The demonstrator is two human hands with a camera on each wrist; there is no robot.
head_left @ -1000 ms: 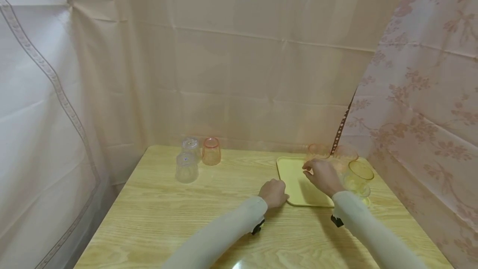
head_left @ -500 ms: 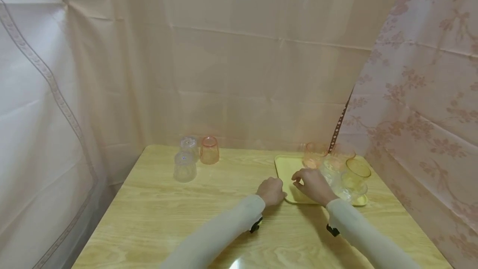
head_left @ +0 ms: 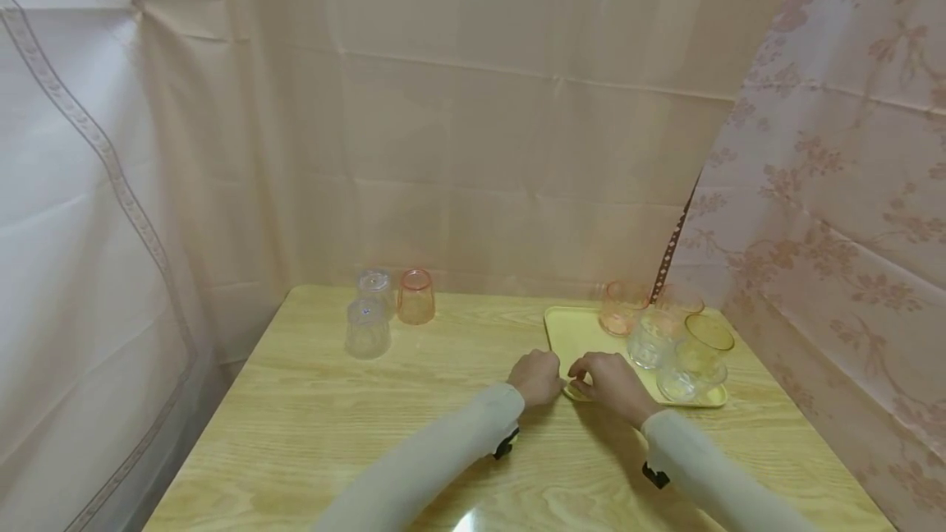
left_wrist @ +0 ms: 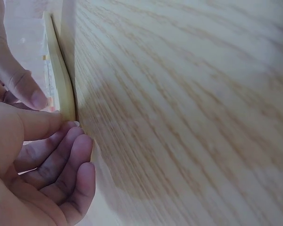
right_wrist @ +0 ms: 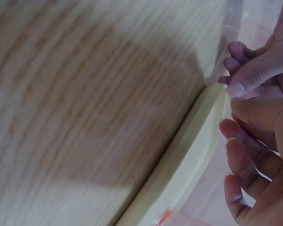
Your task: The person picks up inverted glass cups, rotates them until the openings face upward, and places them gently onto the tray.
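My left hand (head_left: 537, 378) pinches the near left corner of a shallow pale yellow tray (head_left: 580, 333) lying on the wooden table. In the left wrist view its thumb is on the tray rim (left_wrist: 65, 89) and its fingers curl below. My right hand (head_left: 612, 386) hovers over the tray's near edge beside it, fingers loosely curled with nothing between them. In the right wrist view the thumb and index finger of the right hand (right_wrist: 262, 155) come close to the left thumb. On the tray stand orange cups (head_left: 623, 310), clear cups (head_left: 647, 343) and a yellow-rimmed cup (head_left: 708, 335).
At the table's back left, two clear cups (head_left: 368, 331) and one orange cup (head_left: 417, 300) stand upside down. A beige curtain (head_left: 473, 146) hangs behind the table (head_left: 443, 351), and a floral curtain (head_left: 835, 212) runs along the right side.
My right hand has moved left and toward me across the tray, from near the cups to beside the left hand. The left hand stays at the tray corner.
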